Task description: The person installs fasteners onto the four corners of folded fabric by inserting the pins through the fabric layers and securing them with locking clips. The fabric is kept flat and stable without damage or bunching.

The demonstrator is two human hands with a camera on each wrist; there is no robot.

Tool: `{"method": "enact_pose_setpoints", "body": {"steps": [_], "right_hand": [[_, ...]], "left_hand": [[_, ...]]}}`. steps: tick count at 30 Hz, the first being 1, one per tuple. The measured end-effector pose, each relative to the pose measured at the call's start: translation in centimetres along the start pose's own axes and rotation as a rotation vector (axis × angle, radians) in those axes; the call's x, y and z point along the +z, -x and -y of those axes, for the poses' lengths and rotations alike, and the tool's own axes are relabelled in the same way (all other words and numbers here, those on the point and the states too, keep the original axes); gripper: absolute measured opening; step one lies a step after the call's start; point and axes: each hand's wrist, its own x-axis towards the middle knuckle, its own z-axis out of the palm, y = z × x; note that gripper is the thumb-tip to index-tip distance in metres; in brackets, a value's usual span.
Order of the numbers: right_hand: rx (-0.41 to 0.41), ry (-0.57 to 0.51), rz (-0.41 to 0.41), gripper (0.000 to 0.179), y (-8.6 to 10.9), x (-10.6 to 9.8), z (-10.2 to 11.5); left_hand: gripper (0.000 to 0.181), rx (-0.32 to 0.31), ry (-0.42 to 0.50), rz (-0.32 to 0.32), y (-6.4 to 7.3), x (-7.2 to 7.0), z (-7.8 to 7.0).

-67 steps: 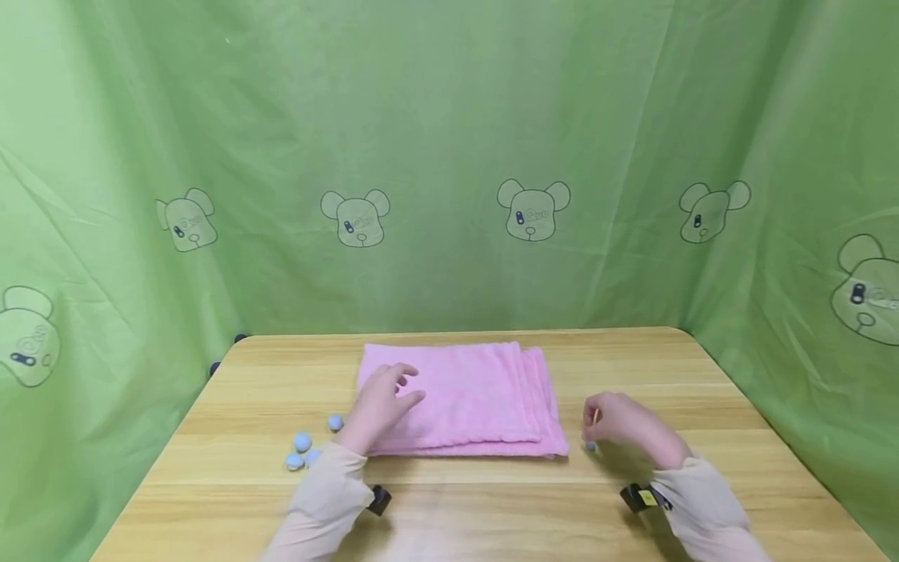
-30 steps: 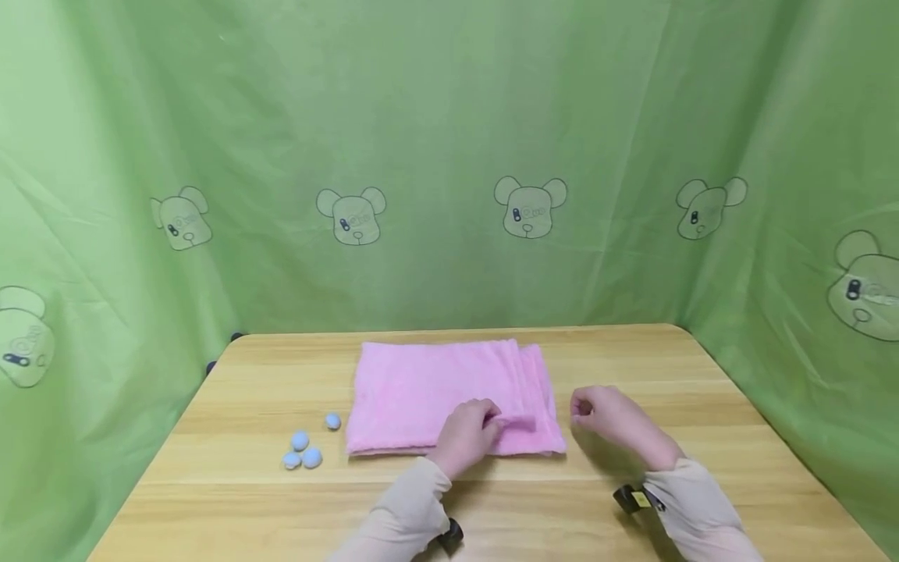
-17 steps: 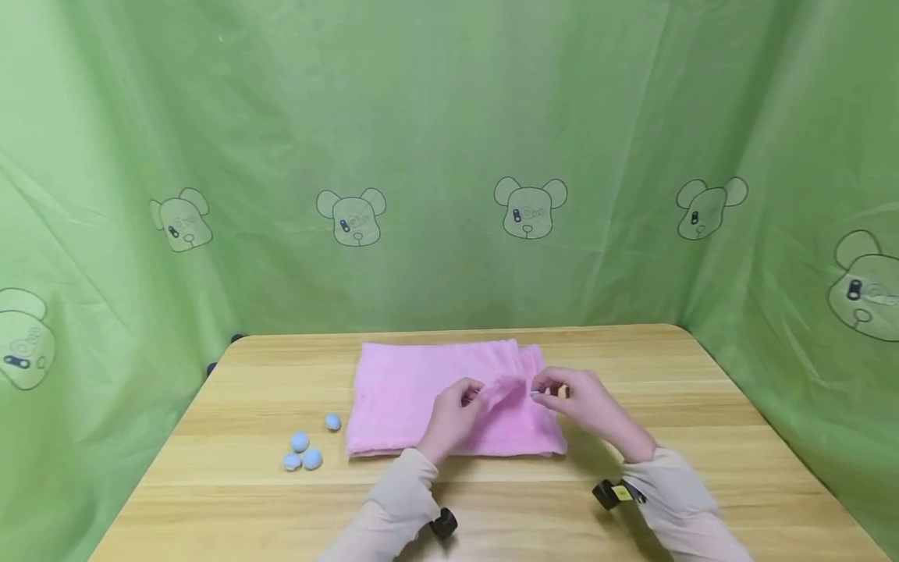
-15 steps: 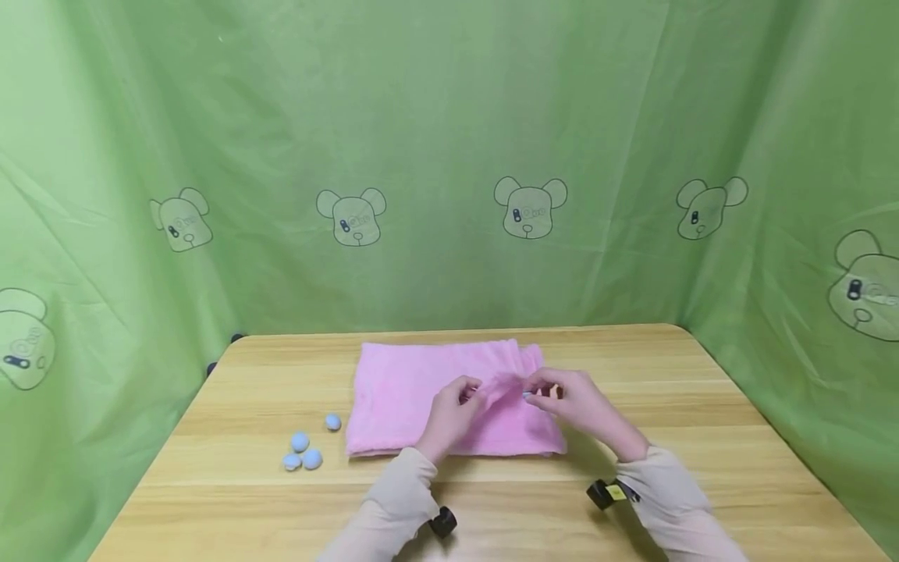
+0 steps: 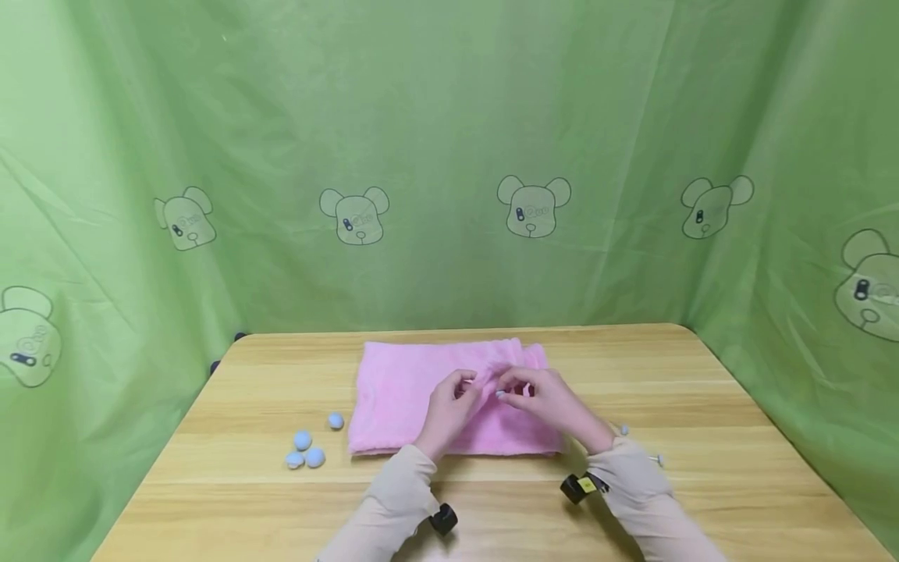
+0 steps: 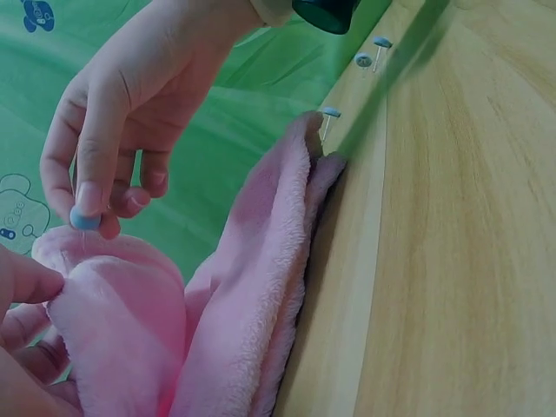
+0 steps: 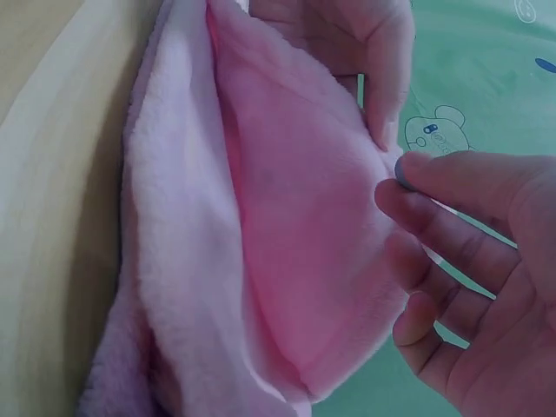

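A folded pink fleece cloth [image 5: 400, 390] lies on the table. My left hand [image 5: 445, 406] pinches its top layer near the right side and holds it up in a raised fold. My right hand [image 5: 544, 398] pinches a blue-headed pin [image 6: 84, 220] between thumb and forefinger. In the left wrist view the thin shaft points down at the top of the raised fold, its tip right at the fabric. The right wrist view shows the blue head mostly covered by my right fingertips [image 7: 417, 165], close beside the left hand's finger.
Several pale-blue domed caps [image 5: 303, 440] lie on the table left of the cloth. Loose blue-headed pins [image 5: 624, 430] stand on the wooden table [image 5: 492, 515] beside my right forearm. A green curtain [image 5: 449, 273] hangs behind the table.
My left hand has moved right across the cloth and lifted a fold of it. My right hand has picked a pin off the table and brought it left to that fold.
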Motion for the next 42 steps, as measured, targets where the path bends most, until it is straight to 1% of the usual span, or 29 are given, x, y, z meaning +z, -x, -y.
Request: {"method": "enact_pose_setpoints", "body": {"steps": [7, 16, 18, 23, 25, 29, 32, 36, 39, 42], "right_hand": [[0.010, -0.005, -0.025, 0.014, -0.1, 0.7, -0.4], [0.023, 0.004, -0.120, 0.017, -0.3, 1.4, -0.3], [0.008, 0.027, -0.151, 0.023, -0.4, 1.6, -0.4], [-0.014, 0.120, -0.232, 0.053, -0.4, 1.9, -0.7], [-0.014, 0.135, -0.245, 0.066, -0.5, 1.9, -0.7], [-0.022, 0.142, -0.253, 0.077, -0.4, 1.9, -0.8], [-0.033, 0.137, -0.251, 0.072, -0.4, 1.9, -0.9], [-0.025, 0.115, -0.232, 0.051, -0.4, 2.0, -1.0], [-0.021, 0.127, -0.237, 0.035, -0.3, 2.0, -1.1], [-0.043, 0.156, -0.263, 0.026, -0.2, 2.0, -1.1]], "left_hand": [[0.028, 0.021, 0.009, 0.000, 0.2, 0.0, -0.1], [0.025, 0.054, -0.003, 0.002, 0.2, 0.0, -0.1], [0.025, 0.069, -0.016, 0.004, 0.3, 0.0, -0.1], [0.024, 0.100, -0.051, 0.018, 0.3, 0.0, -0.2], [0.023, 0.111, -0.061, 0.025, 0.4, 0.0, -0.4], [0.022, 0.135, -0.086, 0.047, 0.6, 0.0, -0.5], [0.021, 0.150, -0.105, 0.061, 0.7, -0.1, -0.6], [0.021, 0.170, -0.151, 0.073, 0.8, -0.2, -0.7], [0.021, 0.205, -0.206, 0.075, 0.7, -0.2, -1.0], [0.022, 0.244, -0.252, 0.080, 0.7, -0.3, -1.1]]}}
